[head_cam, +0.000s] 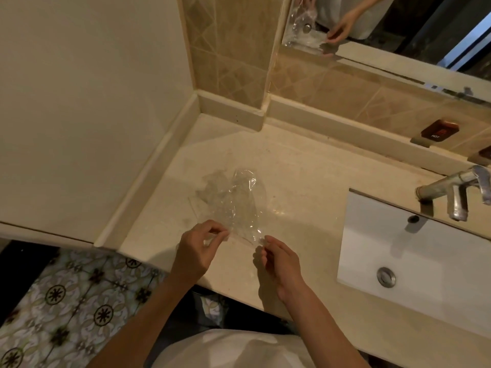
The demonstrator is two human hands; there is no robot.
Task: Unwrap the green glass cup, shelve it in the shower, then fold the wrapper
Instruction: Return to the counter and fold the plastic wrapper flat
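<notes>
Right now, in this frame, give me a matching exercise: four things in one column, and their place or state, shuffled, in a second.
Things:
1. wrapper
2. left hand
3. faucet
4. drain

Places or states:
A. in the bottom of the white sink
B. pinching the wrapper's near left edge
C. clear and crumpled, lying on the counter
D. mounted behind the sink, spout over the basin

Pairs: 1-C, 2-B, 3-D, 4-A

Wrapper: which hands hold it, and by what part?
Both. The left hand and right hand each pinch the near edge of the clear wrapper; the rest lies on the counter.
</notes>
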